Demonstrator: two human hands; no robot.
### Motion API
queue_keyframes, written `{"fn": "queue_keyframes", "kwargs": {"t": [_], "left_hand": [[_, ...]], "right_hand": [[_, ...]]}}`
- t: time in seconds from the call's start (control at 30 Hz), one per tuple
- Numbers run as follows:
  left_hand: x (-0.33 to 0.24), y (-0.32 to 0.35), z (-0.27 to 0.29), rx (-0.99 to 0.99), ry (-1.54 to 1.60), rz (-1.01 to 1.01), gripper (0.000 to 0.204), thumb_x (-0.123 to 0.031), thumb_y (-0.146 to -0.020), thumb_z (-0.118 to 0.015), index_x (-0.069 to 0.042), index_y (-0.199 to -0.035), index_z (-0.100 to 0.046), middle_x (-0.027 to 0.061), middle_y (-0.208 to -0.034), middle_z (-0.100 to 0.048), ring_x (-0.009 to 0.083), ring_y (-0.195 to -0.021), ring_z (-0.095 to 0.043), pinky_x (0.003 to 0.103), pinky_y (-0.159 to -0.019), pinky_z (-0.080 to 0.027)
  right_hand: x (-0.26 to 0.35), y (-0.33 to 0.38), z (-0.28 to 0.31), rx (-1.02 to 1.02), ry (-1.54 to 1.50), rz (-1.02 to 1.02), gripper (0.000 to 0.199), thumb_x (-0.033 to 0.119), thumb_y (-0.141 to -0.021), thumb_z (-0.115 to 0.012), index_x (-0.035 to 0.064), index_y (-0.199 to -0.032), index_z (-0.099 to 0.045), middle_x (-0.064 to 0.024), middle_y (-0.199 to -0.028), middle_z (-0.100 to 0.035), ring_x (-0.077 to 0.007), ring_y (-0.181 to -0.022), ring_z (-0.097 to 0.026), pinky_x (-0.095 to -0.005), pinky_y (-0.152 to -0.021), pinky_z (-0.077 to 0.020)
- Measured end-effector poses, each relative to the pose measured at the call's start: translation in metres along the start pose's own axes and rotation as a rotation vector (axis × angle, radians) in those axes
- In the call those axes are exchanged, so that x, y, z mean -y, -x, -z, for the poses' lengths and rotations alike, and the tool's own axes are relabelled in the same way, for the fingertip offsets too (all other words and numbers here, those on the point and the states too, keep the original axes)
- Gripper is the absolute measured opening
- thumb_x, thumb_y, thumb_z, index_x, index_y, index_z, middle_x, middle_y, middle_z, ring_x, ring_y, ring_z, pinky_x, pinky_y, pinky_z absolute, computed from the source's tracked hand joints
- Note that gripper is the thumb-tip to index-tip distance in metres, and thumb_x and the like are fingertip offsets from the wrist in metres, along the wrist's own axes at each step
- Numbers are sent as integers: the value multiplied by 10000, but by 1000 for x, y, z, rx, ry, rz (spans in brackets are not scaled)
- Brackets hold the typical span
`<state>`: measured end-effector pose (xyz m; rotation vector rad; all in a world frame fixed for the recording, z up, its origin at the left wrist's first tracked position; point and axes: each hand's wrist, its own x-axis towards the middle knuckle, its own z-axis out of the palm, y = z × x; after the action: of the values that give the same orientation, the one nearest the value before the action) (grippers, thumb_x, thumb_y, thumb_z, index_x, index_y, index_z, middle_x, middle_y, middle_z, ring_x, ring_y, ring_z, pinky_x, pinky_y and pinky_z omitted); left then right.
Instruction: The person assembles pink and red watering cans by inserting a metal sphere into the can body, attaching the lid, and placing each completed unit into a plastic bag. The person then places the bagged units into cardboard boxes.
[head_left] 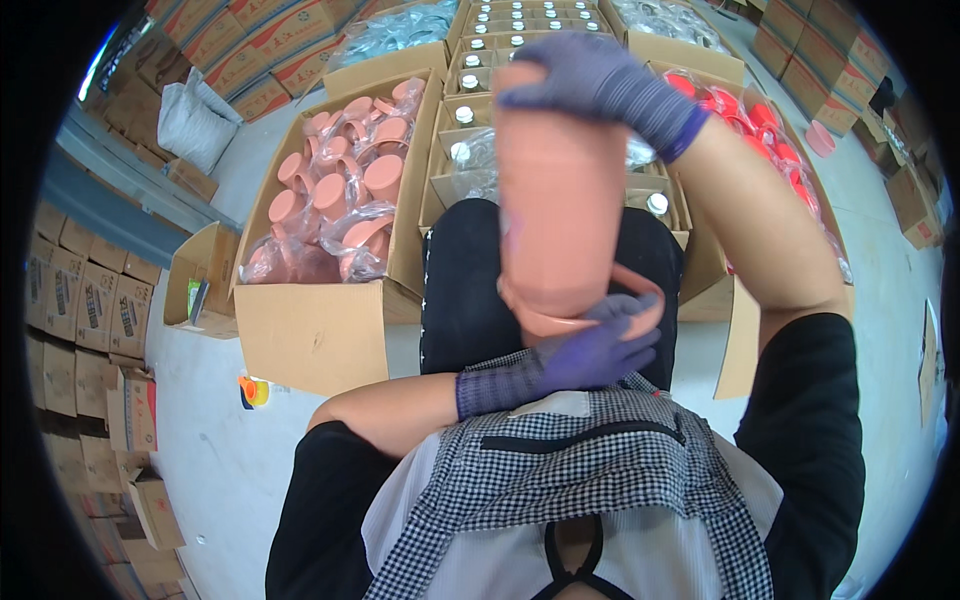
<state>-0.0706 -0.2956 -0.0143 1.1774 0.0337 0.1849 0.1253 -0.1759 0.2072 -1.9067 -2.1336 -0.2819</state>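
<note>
Jug: from my end, the pink jug (560,210) lay lengthwise between both hands, above the lap, across the near edge of the bottle carton (437,190); I could not tell whether it was one piece or several nested.
Right grip: the right hand (590,75) was spread to the jug's width, clasping its far end.
Left grip: the left hand (600,355) curled around the near end and handle (657,297); I couldn't judge how tightly.
Handling: I judged it light, stiff and smooth plastic, apt to slip or scuff rather than shatter.
Best hold: I favoured the handle plus a palm over the far end.
Cartons: wrapped pink mugs (330,195) filled the left carton (310,335); red mugs (765,120) sat on the right.
Room: boxes (95,300) were stacked along the left of the pale floor (215,440).
</note>
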Motion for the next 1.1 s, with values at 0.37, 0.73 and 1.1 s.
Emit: {"fn": "queue_keyframes", "kwargs": {"t": [0.37,0.73,1.1], "left_hand": [[-226,-15,126,-588,-1135,-572,406,-257,-1034,-560,11,-1330,-637,161,-1306,-675,232,-1225,-627,367,-1071,-483],[-106,-119,254,-301,-573,-412,214,-177,-978,-584,-33,-1079,-707,123,-1171,-726,260,-1125,-688,362,-1013,-521],[-191,-121,196,-20,-498,-386,650,-442,-978,-649,6,-1439,-550,166,-1392,-638,308,-1306,-604,431,-1152,-427]], "right_hand": [[39,34,-29,-197,-169,82,439,476,-998,-562,87,-1104,-735,-170,-1096,-730,-320,-992,-710,-474,-911,-534],[-13,18,-85,-23,-400,-47,369,351,-943,-676,26,-1115,-716,-168,-1123,-712,-383,-940,-677,-459,-838,-536],[-129,24,-186,2,-1006,-79,378,161,-994,-571,-16,-1328,-578,-178,-1361,-599,-276,-1299,-554,-393,-1118,-431]]}}
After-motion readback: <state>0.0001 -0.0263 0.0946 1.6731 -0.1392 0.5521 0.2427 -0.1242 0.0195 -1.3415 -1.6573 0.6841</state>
